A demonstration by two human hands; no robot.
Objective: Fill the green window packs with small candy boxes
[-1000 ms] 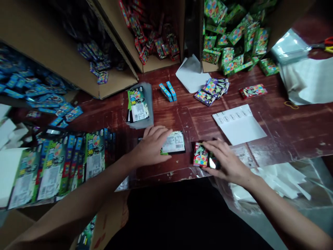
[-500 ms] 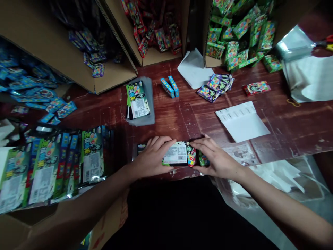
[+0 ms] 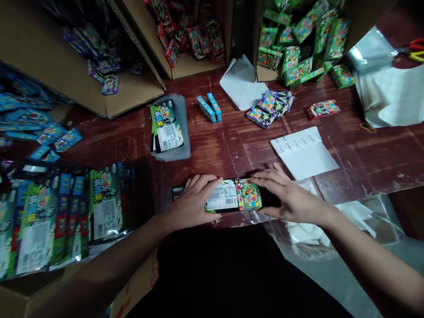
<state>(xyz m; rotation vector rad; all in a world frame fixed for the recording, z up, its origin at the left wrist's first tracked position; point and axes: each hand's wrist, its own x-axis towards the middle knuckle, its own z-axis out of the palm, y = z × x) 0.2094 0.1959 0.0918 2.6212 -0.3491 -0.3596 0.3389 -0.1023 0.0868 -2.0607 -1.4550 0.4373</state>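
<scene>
My left hand (image 3: 195, 201) is closed over a black-and-green printed package (image 3: 221, 196) with a white barcode label, lying flat near the table's front edge. At the package's right end sits a small green box (image 3: 251, 195), with a sliver of a red box (image 3: 239, 194) between them. The fingertips and thumb of my right hand (image 3: 286, 196) are at the green box's right corners, gripping it. The palm side of the right hand is in shadow.
Cartons of red boxes (image 3: 198, 42) and green boxes (image 3: 298, 66) stand at the back. A card stack (image 3: 168, 128), two blue boxes (image 3: 210, 108), purple boxes (image 3: 270, 108), one red box (image 3: 323, 109) and a folded paper (image 3: 304, 152) lie ahead. Filled packs (image 3: 36, 225) stand left; scissors (image 3: 414, 51) lie right.
My right hand has shifted slightly right relative to the package. The green box, previously mostly under its fingers, now lies exposed against the package's end, covering most of the red box.
</scene>
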